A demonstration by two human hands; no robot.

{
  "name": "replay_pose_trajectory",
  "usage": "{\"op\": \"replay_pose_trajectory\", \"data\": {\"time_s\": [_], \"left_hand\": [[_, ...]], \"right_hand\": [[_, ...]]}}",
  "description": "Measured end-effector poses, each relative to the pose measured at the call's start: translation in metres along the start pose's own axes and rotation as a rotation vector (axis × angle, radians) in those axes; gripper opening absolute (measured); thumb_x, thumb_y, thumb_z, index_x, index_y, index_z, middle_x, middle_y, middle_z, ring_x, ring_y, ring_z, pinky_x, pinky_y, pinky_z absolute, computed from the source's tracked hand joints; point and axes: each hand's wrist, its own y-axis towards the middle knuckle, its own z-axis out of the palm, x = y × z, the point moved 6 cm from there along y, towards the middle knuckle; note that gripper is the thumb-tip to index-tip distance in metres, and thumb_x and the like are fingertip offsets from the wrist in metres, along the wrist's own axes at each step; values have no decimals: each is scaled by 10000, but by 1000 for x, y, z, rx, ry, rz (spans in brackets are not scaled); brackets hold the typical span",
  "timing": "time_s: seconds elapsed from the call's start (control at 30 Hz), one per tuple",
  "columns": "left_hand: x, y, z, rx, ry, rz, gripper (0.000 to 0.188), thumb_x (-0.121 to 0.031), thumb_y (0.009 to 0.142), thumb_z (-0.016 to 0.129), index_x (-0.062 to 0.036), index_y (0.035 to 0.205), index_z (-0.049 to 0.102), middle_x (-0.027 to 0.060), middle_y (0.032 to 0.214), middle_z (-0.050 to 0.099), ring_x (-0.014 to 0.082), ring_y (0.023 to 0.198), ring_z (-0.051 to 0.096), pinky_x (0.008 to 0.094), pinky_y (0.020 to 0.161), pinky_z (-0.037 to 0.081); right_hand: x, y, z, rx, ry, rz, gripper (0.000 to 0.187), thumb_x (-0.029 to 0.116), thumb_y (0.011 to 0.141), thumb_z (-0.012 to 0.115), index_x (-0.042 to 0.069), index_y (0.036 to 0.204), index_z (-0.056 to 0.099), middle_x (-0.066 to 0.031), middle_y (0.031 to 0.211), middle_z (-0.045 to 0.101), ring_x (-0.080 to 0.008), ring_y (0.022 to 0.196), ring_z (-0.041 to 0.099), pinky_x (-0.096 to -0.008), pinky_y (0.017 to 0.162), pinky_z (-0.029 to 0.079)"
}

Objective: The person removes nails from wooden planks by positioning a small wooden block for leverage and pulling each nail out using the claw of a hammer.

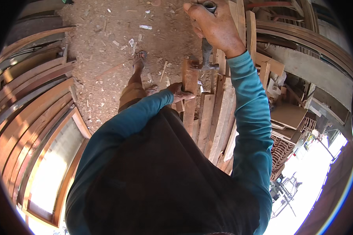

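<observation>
My right hand (219, 29) is raised at the top, its fingers wrapped round the handle of a hammer (206, 55). The handle's hollow-looking end sticks out above the fist. Below the fist, the metal head is beside the far end of a reddish-brown wooden beam (190, 74); whether they touch I cannot tell. My left hand (181, 93) grips that beam lower down, with fingers lying across it. Part of the left hand's grip is hidden behind the wood and the sleeve.
More timber lengths (219, 121) lie beside the beam on the right. Wooden frames (39, 129) and planks line the left side. Wood scraps (145, 27) litter the brown ground (106, 43). Stacked roof tiles (282, 154) and a grey slab (313, 64) stand farther right.
</observation>
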Motion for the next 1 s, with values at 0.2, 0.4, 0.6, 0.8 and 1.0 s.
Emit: {"op": "replay_pose_trajectory", "data": {"time_s": [0.2, 0.4, 0.6, 0.8, 1.0], "left_hand": [[4, -51, -47, -159, 180, -276, 640, -502, 815, 821, 23, 1138, 650, 130, 989, 715, 202, 941, 691, 340, 855, 565], [-37, -68, -50, -275, -250, 24, 374, -172, 856, 812, -7, 1143, 638, 57, 976, 693, 126, 860, 661, 271, 777, 557], [-75, -75, -27, -216, -23, 314, 421, -2, 854, 701, -25, 1257, 579, 81, 1145, 623, 149, 1022, 647, 286, 867, 545], [-104, -39, -15, -465, 403, 638, 560, 8, 815, 739, -49, 1329, 522, 167, 1332, 501, 304, 1223, 560, 378, 1013, 503], [-94, -39, -20, -722, 555, 679, 592, -77, 721, 838, -73, 1247, 566, 173, 1235, 538, 390, 1140, 558, 469, 980, 510]], "right_hand": [[-4, -18, -14, -76, -122, 66, 412, 302, 972, 642, 18, 698, 522, -19, 569, 382, -111, 557, 349, -351, 509, 319], [7, -67, -62, -281, -75, 178, 356, 289, 978, 645, 17, 771, 544, 0, 601, 406, -100, 579, 363, -320, 517, 318], [29, -124, -89, -522, -97, -33, 282, 273, 960, 667, 30, 897, 539, 32, 660, 444, -62, 625, 384, -250, 564, 324], [39, -138, -105, -710, 6, -137, 369, 323, 1021, 616, -16, 911, 520, -82, 622, 542, -127, 516, 464, -268, 489, 378], [17, -133, -95, -704, 208, -86, 310, 254, 1018, 641, -22, 938, 524, -54, 618, 514, -120, 517, 473, -286, 491, 431]]}}
